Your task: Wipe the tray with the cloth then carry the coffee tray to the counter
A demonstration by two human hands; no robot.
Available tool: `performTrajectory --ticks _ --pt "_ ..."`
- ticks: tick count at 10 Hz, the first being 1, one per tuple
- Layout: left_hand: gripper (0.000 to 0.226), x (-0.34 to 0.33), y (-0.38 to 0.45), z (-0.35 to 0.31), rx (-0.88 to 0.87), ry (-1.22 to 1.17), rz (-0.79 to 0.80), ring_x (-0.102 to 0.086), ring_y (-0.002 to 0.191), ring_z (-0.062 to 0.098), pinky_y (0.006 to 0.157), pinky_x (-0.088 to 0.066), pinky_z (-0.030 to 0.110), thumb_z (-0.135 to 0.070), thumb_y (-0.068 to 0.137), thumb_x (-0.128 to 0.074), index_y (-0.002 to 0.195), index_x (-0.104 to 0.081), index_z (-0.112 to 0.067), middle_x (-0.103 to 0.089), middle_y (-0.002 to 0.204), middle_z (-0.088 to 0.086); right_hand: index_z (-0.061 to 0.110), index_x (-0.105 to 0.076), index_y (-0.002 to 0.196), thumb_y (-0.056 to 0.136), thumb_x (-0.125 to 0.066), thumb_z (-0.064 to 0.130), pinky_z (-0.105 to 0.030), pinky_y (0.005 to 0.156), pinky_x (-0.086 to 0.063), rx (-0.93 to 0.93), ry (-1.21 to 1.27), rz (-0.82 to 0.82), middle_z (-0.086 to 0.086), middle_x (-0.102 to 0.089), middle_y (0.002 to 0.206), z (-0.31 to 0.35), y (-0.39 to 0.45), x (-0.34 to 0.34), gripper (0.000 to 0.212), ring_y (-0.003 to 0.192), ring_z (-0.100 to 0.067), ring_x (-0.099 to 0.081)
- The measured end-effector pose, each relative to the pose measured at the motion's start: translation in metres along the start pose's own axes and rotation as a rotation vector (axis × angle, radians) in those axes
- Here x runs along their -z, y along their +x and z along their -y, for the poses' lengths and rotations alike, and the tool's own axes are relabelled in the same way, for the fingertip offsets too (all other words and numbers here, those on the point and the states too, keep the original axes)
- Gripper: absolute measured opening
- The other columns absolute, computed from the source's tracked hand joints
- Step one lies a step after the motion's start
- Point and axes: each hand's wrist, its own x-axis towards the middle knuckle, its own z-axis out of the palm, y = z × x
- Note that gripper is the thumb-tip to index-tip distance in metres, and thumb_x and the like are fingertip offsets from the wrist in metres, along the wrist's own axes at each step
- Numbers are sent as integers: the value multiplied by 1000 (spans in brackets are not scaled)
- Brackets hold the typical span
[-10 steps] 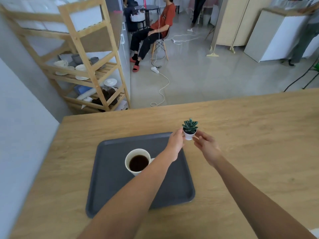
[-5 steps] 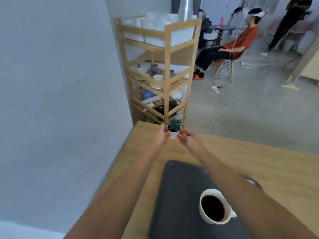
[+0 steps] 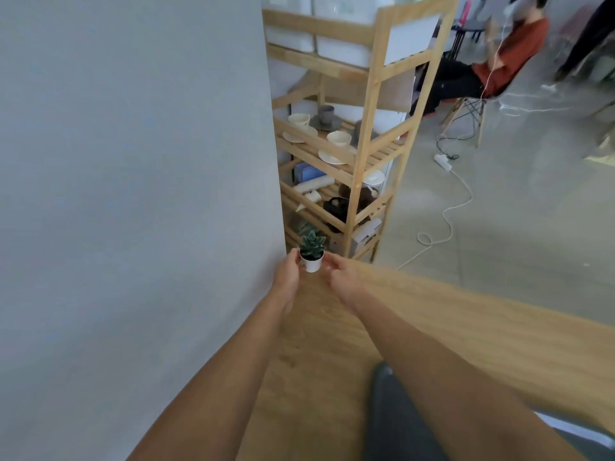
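**Both arms stretched forward, hands cupped close together**

I see my two bare forearms running from the bottom of the frame up to its centre, converging. My left hand sits just left of centre, fingers curled, thumb upward. My right hand is just beside it, palm turned inward, fingers partly bent. Both pinch one small object between their fingertips.

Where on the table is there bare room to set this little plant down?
Bare wood lies along the wall, from the plant pot in the left hand and right hand back to the grey tray. The table right of the arms is also bare. Only the tray corner is occupied.
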Motion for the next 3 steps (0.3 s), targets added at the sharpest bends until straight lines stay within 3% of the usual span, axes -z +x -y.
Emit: performTrajectory --ticks 1,2,3 --pt "56 0 5 0 -3 37 -19 -60 112 21 105 -44 43 -52 84 -40 121 -64 -17 -66 121 3 16 -41 143 95 -38 2 -36 102 -38 -7 -53 46 -8 -49 143 0 4 -1 50 119 -20 -47" --pt "38 -6 -22 -9 -50 96 -57 -49 108 16 95 -39 32 -36 97 -37 120 -58 -16 -56 117 0 19 -31 148 95 -38 3 -40 105 -40 -63 -51 75 -4 -37 153 0 -4 8 56 134 -23 -39" --pt "41 -4 -38 -13 -135 201 -118 -52 109 23 94 -42 34 -30 99 -33 120 -59 -6 -59 122 8 15 -31 148 95 -38 1 -42 107 -41 -47 -16 -7 -4 -39 150 14 -16 26 56 134 -24 -40"
